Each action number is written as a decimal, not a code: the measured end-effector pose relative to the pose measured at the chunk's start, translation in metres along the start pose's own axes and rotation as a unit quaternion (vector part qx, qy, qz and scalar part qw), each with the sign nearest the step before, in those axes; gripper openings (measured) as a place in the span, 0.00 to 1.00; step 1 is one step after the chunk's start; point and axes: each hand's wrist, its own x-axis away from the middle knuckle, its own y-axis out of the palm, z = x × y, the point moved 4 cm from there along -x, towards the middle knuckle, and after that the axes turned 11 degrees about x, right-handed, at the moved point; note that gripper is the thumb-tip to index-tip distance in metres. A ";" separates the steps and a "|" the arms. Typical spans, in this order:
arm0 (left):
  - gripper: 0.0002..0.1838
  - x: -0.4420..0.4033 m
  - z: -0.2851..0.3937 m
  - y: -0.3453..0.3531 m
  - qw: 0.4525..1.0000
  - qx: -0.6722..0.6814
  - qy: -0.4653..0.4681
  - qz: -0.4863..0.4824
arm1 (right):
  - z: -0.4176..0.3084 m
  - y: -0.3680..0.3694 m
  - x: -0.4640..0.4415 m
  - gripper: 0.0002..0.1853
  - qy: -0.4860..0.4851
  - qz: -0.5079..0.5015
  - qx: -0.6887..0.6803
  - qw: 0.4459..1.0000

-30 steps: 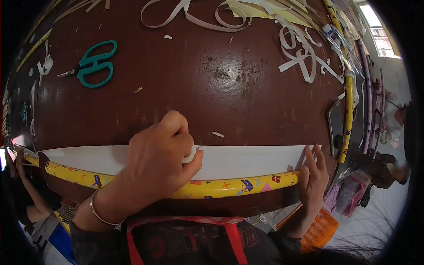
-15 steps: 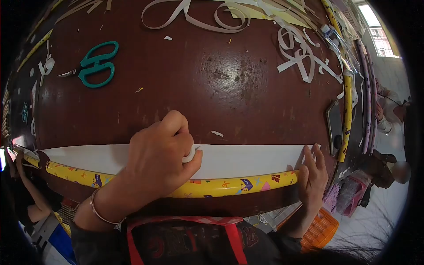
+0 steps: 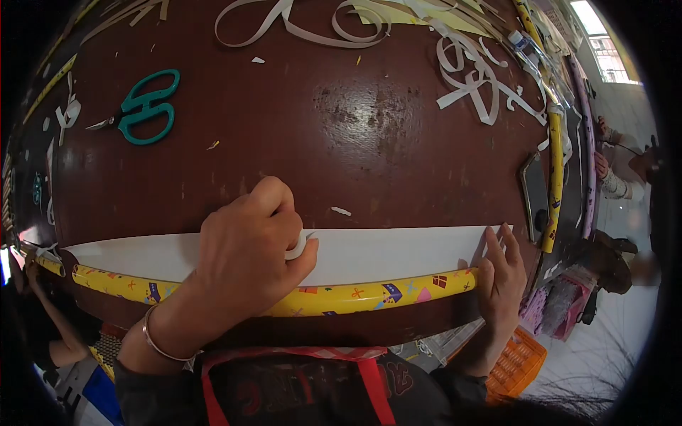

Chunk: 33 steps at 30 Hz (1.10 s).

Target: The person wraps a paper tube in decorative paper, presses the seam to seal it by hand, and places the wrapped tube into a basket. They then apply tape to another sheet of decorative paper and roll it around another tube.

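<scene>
A roll of yellow patterned wrapping paper (image 3: 334, 301) lies along the near edge of the table, its white underside (image 3: 398, 252) spread out as a strip beyond it. My left hand (image 3: 249, 238) is closed over the middle of the strip. Between its thumb and bent fingers part of a small white roll (image 3: 297, 248) shows, perhaps tape; the rest is hidden by the fingers. At the right end, my right hand (image 3: 503, 277) lies with fingers stretched out on the white paper. Its thumb is beside the end of the yellow roll.
Teal-handled scissors (image 3: 149, 106) lie at the upper left. Curled white strips (image 3: 472, 85) lie at the upper right, near a phone-like dark object (image 3: 534, 192) and another yellow roll (image 3: 555, 177). An orange crate (image 3: 518, 362) stands below the table. Other people are at both sides.
The whole view has shifted slightly, so the scissors and strips appear a little further left. Both hands keep nearly the same places on the paper and the same grip.
</scene>
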 end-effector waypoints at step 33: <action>0.10 0.002 -0.003 0.005 0.998 -0.040 0.023 0.046 | -0.179 -0.021 -0.026 0.36 -0.350 0.063 -0.110 0.928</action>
